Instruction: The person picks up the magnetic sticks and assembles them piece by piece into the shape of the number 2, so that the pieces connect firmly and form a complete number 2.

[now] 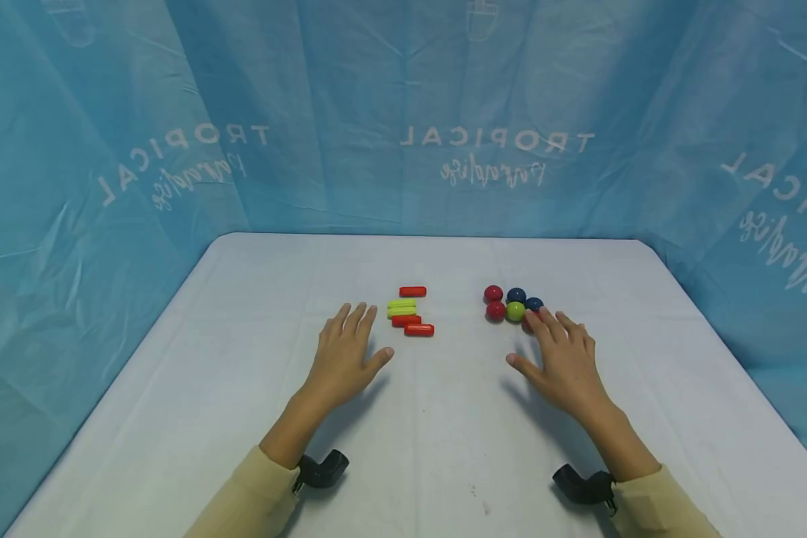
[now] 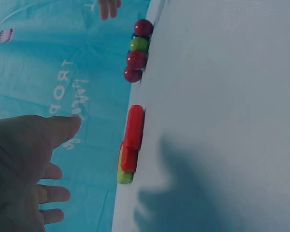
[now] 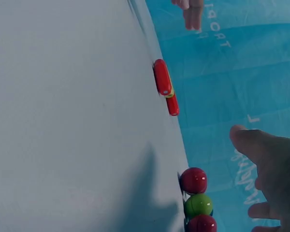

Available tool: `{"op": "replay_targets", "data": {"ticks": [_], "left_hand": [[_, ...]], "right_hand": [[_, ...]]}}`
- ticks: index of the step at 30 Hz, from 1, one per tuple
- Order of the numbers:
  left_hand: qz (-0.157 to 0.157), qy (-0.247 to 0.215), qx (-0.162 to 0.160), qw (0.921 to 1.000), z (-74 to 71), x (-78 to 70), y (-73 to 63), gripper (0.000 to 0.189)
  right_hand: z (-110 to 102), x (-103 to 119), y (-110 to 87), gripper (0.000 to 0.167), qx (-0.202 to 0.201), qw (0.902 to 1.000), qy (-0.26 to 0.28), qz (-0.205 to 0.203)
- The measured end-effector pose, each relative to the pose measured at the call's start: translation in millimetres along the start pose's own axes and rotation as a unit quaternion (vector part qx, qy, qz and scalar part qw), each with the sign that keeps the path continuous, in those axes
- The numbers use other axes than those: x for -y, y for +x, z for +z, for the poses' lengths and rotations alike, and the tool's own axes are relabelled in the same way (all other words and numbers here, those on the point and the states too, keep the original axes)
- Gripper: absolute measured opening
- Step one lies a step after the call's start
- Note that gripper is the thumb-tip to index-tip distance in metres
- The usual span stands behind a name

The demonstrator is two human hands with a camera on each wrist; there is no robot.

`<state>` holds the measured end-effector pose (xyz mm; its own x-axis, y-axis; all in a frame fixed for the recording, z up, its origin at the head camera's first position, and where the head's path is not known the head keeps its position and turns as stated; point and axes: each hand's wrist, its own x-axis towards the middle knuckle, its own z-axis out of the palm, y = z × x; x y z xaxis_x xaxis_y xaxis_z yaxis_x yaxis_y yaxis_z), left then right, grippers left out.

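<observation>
My left hand hovers over the white table with its fingers spread, holding nothing. Just right of its fingertips lie short red sticks and yellow-green sticks, loosely stacked in a column. My right hand is also spread and holds nothing. Its fingertips overlap a cluster of small shiny balls in the head view, partly hiding a red one. Other red balls, a green ball and dark blue balls sit close together there. In the right wrist view the thumb points away from the fingers.
A white cloth covers the table. Blue printed sheeting hangs behind it and along both sides. Each wrist carries a black curved camera mount at the sleeve cuff.
</observation>
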<state>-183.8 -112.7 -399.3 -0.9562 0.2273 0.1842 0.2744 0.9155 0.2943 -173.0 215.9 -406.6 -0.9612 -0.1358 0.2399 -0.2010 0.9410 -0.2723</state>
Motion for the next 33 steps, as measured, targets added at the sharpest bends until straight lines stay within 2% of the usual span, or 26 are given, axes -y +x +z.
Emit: {"op": "replay_targets", "data": {"ticks": [11, 19, 26, 33], "left_hand": [[0.013, -0.061, -0.002, 0.9980, 18.4, -11.6, 20.2, 0.065], [0.012, -0.105, 0.009, 0.9943, 26.4, -14.6, 36.3, 0.060], [-0.020, -0.155, 0.035, 0.9871, 31.5, -15.5, 48.9, 0.053], [-0.041, -0.186, 0.037, 0.9810, 38.2, -13.5, 56.0, 0.044]], "right_hand": [[7, -11, 8.0, 0.076, -0.028, 0.9994, 0.020, -0.006], [10, -22, 17.6, 0.071, -0.021, 0.9986, 0.047, 0.009], [13, -33, 26.4, 0.067, -0.011, 0.9961, 0.084, 0.025], [15, -42, 34.6, 0.062, -0.003, 0.9920, 0.121, 0.035]]}}
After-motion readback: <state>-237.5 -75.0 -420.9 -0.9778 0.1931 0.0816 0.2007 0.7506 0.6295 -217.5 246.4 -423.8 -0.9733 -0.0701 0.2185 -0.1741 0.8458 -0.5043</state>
